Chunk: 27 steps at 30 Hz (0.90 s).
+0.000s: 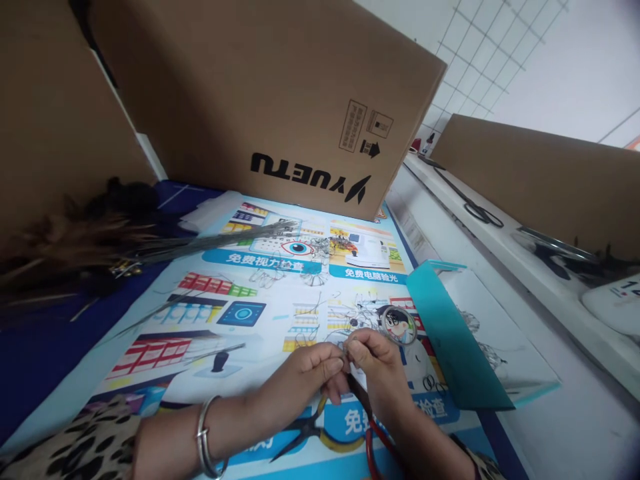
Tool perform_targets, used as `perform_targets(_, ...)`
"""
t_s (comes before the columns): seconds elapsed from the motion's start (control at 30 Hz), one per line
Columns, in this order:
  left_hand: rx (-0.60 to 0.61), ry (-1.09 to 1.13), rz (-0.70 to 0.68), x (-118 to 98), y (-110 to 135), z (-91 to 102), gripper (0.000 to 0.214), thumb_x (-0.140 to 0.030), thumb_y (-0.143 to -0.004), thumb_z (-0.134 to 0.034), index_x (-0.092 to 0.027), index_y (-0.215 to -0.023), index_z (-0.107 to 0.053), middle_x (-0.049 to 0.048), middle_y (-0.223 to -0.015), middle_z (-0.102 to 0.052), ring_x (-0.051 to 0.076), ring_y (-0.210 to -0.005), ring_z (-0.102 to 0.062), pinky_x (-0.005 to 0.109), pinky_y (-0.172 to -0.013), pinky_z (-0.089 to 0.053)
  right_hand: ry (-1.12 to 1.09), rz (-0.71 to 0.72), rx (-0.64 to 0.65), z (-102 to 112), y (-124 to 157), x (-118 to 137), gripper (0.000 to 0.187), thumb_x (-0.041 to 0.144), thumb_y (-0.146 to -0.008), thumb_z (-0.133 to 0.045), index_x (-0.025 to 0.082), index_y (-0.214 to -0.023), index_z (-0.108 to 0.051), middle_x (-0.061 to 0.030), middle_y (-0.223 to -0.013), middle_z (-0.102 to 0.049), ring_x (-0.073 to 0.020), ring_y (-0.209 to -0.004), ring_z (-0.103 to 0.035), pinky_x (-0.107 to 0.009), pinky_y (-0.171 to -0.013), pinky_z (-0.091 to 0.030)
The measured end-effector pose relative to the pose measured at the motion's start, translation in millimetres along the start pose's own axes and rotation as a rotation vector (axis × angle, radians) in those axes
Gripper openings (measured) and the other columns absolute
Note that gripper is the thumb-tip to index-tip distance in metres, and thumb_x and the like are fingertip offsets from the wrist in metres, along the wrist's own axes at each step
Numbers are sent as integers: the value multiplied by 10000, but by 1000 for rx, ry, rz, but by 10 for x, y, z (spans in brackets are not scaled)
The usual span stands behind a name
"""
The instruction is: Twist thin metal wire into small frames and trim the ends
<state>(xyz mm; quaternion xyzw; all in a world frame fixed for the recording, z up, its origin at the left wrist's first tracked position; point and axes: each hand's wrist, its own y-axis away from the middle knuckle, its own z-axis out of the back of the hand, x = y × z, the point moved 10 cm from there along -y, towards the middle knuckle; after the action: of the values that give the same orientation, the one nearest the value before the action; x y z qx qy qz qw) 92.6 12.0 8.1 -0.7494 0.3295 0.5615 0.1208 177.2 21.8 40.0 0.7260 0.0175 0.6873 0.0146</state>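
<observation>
My left hand and my right hand meet fingertip to fingertip above the printed mat. Both are closed in a pinch, and what lies between the fingers is too small to make out. Red-handled scissors show under my right hand, blades pointing toward my left fingers; whether that hand also grips them I cannot tell. Below my left hand lie pliers with yellow and black handles. Just beyond my right hand is a round clear-rimmed container. Thin dark wire pieces are scattered past the fingertips.
A large cardboard box stands across the back. At left, a bundle of thin grey wires lies beside brown feathery material. A teal-edged open box holds tangled wire at right, next to a white ledge.
</observation>
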Motion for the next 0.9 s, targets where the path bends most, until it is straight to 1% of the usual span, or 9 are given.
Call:
perform_targets(0.1, 9, -16, 10, 52, -3, -13, 281, -398, -827, -462, -133, -759, -527, 26, -649, -613, 97, -447, -511, 219, -477, -345, 78, 64, 30, -26, 16, 90, 147, 247, -796, -577, 161, -679, -559, 31, -570, -515, -98, -545, -465, -227, -546, -380)
perform_targets(0.2, 1, -31, 1, 61, -1, -19, 293, -408, -822, -463, -131, -758, -531, 1, -571, -568, 53, -369, -362, 196, -405, -232, 151, 107, 51, -34, 26, 136, 160, 252, -811, -562, 162, -679, -551, 22, -590, -516, -110, -572, -475, -238, -569, -385)
perform_targets(0.3, 6, 17, -20, 29, 5, -37, 293, -409, -820, -478, -127, -760, -534, -20, -541, -500, 53, -409, -298, 197, -411, -183, 178, 92, 70, -23, 18, 102, 172, 271, -835, -535, 166, -699, -539, 22, -593, -508, -112, -577, -467, -237, -565, -377)
perform_targets(0.4, 16, 65, -22, 17, 10, -50, 278, -395, -830, -475, -126, -798, -536, -22, -575, -478, 56, -445, -295, 202, -433, -178, 197, 105, 13, 66, 1, 104, 205, 284, -843, -527, 168, -675, -518, 28, -590, -486, -105, -582, -451, -227, -568, -366)
perform_targets(0.47, 15, 87, -6, 34, 9, -46, 261, -380, -834, -474, -128, -800, -529, -37, -544, -442, 59, -444, -280, 206, -437, -163, 213, 127, -21, 115, -2, 124, 202, 288, -845, -525, 168, -683, -525, 28, -596, -489, -105, -586, -452, -225, -573, -371)
perform_targets(0.53, 20, 100, 0, 49, 8, -50, 253, -372, -838, -469, -131, -778, -519, -56, -499, -396, 61, -434, -257, 210, -434, -146, 240, 143, -15, 114, 3, 143, 178, 287, -845, -525, 168, -713, -544, 21, -605, -509, -112, -593, -467, -230, -579, -382)
perform_targets(0.77, 70, 180, 14, 145, 60, -135, 272, -387, -851, -463, -137, -762, -522, -50, -472, -414, 69, -412, -301, 205, -415, -176, 318, 177, 14, 62, 56, 265, 171, 295, -833, -540, 163, -728, -569, 9, -608, -543, -123, -599, -505, -232, -577, -399)
perform_targets(0.83, 91, 207, 19, 149, 85, -165, 266, -381, -858, -458, -136, -785, -532, -32, -485, -476, 76, -417, -374, 202, -446, -237, 323, 151, 35, 61, 51, 259, 172, 298, -834, -540, 162, -732, -569, 9, -603, -543, -123, -596, -505, -231, -574, -399)
perform_targets(0.9, 116, 217, 0, 101, 101, -185, 266, -370, -864, -454, -131, -794, -546, 2, -522, -549, 101, -480, -471, 222, -539, -325, 319, 131, 79, 41, 37, 242, 168, 295, -837, -538, 163, -738, -569, 9, -606, -542, -125, -600, -507, -235, -582, -401)
